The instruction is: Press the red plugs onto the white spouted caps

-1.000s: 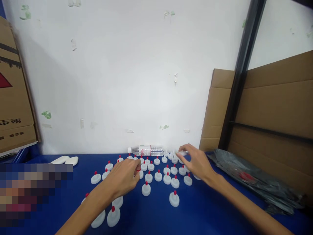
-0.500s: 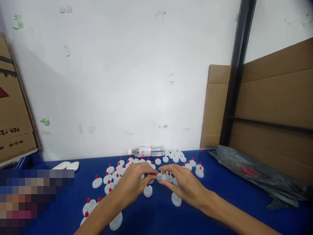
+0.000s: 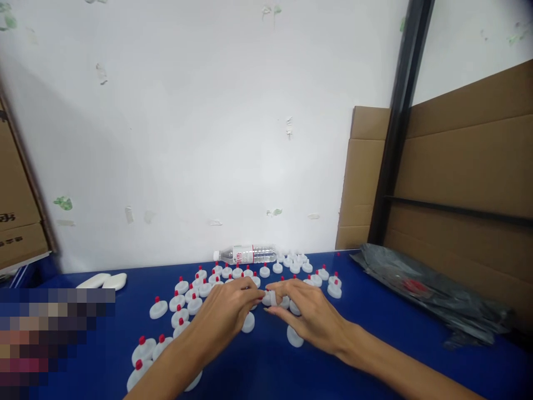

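Close to the middle of the blue table, my left hand (image 3: 231, 303) is closed in a pinch, with a bit of a small red cap showing at its fingertips. Facing it, my right hand (image 3: 306, 305) grips a translucent white lid (image 3: 272, 298) between thumb and fingers; the lid seems tilted, and fingers cover part of it. Around both hands stand several white round lids with red tips, such as a lid (image 3: 159, 308) at the left and a lid (image 3: 334, 289) at the right. One white lid (image 3: 295, 336) lies just below my right hand.
A clear plastic bottle (image 3: 245, 254) lies on its side by the wall, beside several white lids without red tips (image 3: 295, 265). Two white oval objects (image 3: 114, 281) rest at the left. Dark plastic sheeting (image 3: 433, 294) covers the right side, near cardboard (image 3: 470, 166) and a black post (image 3: 395, 128).
The view has shifted slightly, moving the scene left. The white lid at my right fingertips now appears more tilted, and my left fingers have closed in further beside it.
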Available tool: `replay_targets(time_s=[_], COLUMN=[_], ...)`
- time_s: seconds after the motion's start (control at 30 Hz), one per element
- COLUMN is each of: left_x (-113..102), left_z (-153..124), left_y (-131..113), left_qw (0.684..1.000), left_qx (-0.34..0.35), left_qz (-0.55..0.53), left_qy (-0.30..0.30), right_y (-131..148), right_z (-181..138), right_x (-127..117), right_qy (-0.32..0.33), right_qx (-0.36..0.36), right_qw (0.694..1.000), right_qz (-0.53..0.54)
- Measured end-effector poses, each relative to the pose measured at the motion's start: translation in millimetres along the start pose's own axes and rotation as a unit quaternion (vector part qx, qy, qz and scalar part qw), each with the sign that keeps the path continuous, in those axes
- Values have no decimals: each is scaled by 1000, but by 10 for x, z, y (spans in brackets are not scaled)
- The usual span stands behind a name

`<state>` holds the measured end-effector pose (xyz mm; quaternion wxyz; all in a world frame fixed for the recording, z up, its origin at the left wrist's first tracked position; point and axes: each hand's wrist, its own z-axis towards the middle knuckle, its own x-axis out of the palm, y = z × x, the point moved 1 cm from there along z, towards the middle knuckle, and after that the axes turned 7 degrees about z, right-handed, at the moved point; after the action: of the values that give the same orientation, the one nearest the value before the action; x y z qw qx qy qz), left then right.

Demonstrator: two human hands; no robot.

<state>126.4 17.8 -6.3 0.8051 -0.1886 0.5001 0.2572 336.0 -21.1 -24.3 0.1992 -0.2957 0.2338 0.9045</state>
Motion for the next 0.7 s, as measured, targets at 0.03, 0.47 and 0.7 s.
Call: replay_targets(time_s=[0.03, 0.47, 0.7], left_x=[5, 40, 28], left_z=[0, 2, -11], left_y=[-5, -98, -163], left_qw=[1000, 1000, 991], left_qx=[-4, -12, -32], left_qz=[5, -8, -129], left_qy=[-2, 18, 21], right_y=[2, 7, 52], right_z=[-2, -65, -107], right_x=[0, 8, -40], right_qy=[-2, -32, -22], right_qx=[0, -41, -158], right_qw=[1000, 999, 985], right_qz=[4, -10, -71])
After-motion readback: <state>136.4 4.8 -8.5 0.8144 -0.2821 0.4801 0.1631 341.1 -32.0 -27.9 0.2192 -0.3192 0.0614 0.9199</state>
